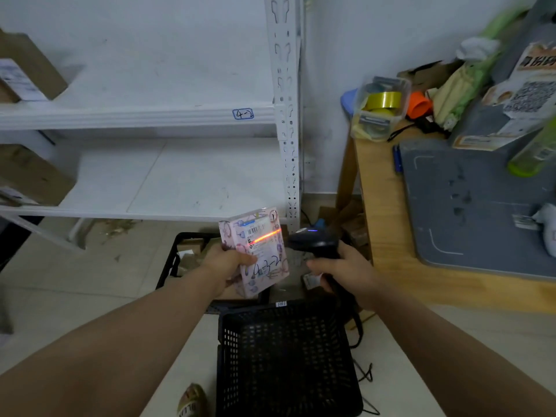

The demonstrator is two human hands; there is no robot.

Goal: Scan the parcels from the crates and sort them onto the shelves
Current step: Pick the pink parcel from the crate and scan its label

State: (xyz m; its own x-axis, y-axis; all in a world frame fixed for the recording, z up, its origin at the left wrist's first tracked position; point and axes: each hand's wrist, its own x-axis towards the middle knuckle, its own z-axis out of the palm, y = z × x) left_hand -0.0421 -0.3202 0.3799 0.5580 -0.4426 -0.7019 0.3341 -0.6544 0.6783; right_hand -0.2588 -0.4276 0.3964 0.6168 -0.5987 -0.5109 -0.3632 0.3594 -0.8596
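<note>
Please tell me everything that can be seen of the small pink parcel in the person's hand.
The pink parcel is a small flat box, seemingly cardboard, printed with pale cartoon pictures. A white barcode label sits on its upper front, with "4-3-2" handwritten in dark marker below. It is closed and held tilted over a black crate. The left hand grips its left edge, thumb on the front. A red line from the scanner crosses the label; the scanner does not touch it.
</note>
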